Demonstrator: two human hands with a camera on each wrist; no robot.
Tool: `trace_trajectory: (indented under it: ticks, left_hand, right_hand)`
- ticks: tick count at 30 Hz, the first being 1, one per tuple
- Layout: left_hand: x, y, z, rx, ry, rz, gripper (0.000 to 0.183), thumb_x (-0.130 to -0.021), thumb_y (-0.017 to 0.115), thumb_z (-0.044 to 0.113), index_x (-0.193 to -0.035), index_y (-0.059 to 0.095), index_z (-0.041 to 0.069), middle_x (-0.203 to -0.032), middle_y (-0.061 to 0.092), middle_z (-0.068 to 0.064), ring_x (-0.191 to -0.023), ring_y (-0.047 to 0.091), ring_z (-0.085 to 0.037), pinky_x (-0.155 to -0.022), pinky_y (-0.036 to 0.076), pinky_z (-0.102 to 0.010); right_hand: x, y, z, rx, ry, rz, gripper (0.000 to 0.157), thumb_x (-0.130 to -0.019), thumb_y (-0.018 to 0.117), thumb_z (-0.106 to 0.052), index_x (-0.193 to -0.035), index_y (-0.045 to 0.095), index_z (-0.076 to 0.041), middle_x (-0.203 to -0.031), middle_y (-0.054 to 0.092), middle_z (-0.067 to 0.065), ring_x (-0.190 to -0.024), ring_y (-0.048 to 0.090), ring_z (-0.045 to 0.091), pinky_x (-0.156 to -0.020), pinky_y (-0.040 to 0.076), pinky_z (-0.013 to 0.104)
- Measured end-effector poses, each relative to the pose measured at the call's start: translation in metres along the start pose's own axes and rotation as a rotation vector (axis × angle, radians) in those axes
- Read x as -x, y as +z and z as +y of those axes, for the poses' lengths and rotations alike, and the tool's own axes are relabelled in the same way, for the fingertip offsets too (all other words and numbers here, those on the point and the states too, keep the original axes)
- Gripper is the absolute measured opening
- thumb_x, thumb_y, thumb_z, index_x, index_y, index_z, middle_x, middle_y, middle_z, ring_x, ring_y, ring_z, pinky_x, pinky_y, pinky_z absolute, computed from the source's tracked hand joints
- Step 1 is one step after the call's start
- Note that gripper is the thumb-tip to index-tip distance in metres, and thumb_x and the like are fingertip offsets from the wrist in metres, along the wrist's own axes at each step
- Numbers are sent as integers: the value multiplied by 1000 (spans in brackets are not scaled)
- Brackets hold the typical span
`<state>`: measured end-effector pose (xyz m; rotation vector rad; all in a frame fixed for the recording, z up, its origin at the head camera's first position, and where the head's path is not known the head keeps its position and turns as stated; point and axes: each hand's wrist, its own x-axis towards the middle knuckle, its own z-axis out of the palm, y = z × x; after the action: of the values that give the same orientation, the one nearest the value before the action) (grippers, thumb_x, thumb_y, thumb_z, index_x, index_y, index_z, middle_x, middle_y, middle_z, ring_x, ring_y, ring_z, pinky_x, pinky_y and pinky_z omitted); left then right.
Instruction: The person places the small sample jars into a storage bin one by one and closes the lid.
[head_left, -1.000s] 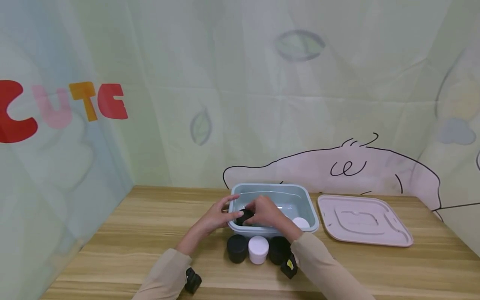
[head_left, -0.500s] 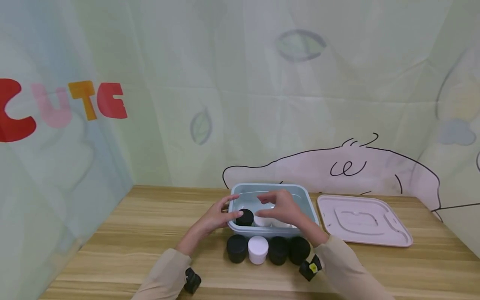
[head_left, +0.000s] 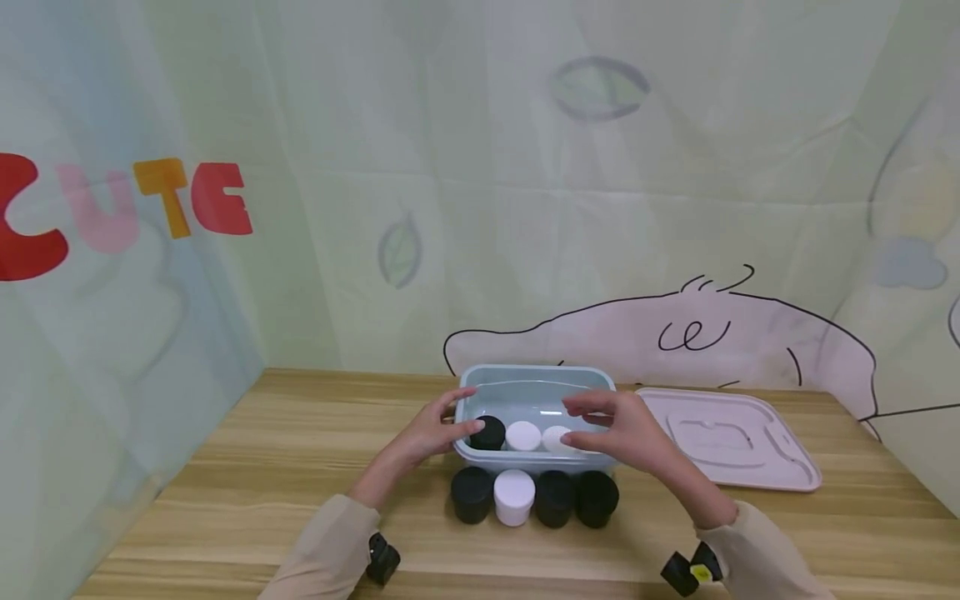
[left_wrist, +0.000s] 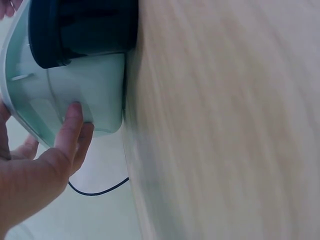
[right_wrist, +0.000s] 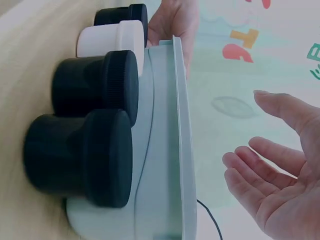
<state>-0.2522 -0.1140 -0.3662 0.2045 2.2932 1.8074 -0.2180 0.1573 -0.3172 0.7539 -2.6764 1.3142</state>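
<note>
Head view: my left hand grips the tub at left; my right hand, half-spread, hovers empty over its right.

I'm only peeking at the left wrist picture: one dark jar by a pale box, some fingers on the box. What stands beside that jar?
Observer: In the head view, a white jar is next to that black jar, second in a row of four.

Visitor: Oh! And inside the box?

Observer: A black round top and at least two white round tops, lined up along its near wall.

Visitor: What's the right hand up to?

Observer: It hangs at the box's right end, holding nothing.
</note>
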Motion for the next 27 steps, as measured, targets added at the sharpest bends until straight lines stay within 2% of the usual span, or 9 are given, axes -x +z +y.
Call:
trace_trajectory:
  ticks: [6, 11, 17, 22, 27]
  left_hand:
    - [-2, 2, -2, 0, -12, 15, 59, -81, 67, 18, -134, 41, 12, -130, 43, -27, -105, 54, -29, -80, 52, -40]
    - [-2, 2, -3, 0, -14, 10, 59, -82, 67, 19, -135, 41, 12, -131, 43, -27, -107, 53, -31, -81, 52, -40]
    - [-2, 2, -3, 3, -17, 9, 59, -82, 66, 19, -134, 41, 13, -131, 42, -27, -107, 53, -30, -81, 52, -40]
    - [-2, 0, -4, 3, -7, 3, 60, -82, 66, 18, -136, 39, 11, -131, 41, -29, -107, 52, -31, -81, 52, -39]
    - [-2, 0, -3, 0, -10, 2, 60, -82, 66, 18, -136, 39, 11, -132, 41, -29, -105, 53, -29, -79, 53, -38]
  right_hand:
    - [20, -6, 9, -77, 12, 30, 41, -71, 76, -15, -105, 64, 6, -102, 65, 20, -95, 62, 31, -82, 52, 32]
    - [38, -10, 20, -123, 37, 11, 41, -71, 76, -13, -102, 63, 10, -99, 65, 25, -91, 64, 30, -76, 53, 29]
    - [56, -14, 25, -98, 65, 85, 37, -70, 77, -16, -97, 66, 7, -95, 67, 19, -85, 65, 11, -73, 54, 23]
    - [61, -12, 32, -88, 73, 24, 39, -70, 77, -19, -97, 66, 7, -94, 68, 19, -85, 65, 13, -74, 54, 25]
    - [62, -5, 36, -22, 29, 27, 37, -69, 78, -19, -94, 68, 6, -91, 69, 16, -83, 66, 13, -72, 54, 27]
